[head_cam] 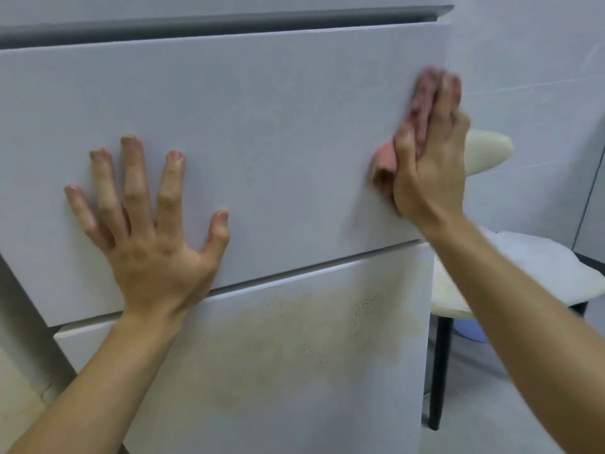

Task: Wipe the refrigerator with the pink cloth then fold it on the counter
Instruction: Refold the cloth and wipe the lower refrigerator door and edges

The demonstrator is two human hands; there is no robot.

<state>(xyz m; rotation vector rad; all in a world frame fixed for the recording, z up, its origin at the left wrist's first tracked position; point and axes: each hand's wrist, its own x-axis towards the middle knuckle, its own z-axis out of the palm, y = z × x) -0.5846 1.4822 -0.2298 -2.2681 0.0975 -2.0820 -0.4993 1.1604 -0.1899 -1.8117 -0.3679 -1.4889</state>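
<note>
- Left hand: open, fingers spread flat on the upper door of the fridge, bracing it.
- Right hand: fingers straight, pressing the cloth against the same door at its right edge. The area is blurred, so the thumb's hold cannot be told.
- Step judged: wiping the upper door. Folding is not begun, and no tabletop is in view.
- Lower door: broad yellowish stain with dark specks, well below the cloth.
- Risk: the cloth is bunched and seemingly only pressed. A stroke past the door edge could let it slip and drop toward the chair beside the fridge.
- Risk: hard pressure near the door's right edge could shift the door if the left hand lifts.
- Risk: the stain goes unwiped if wiping ends at the upper door.
</note>
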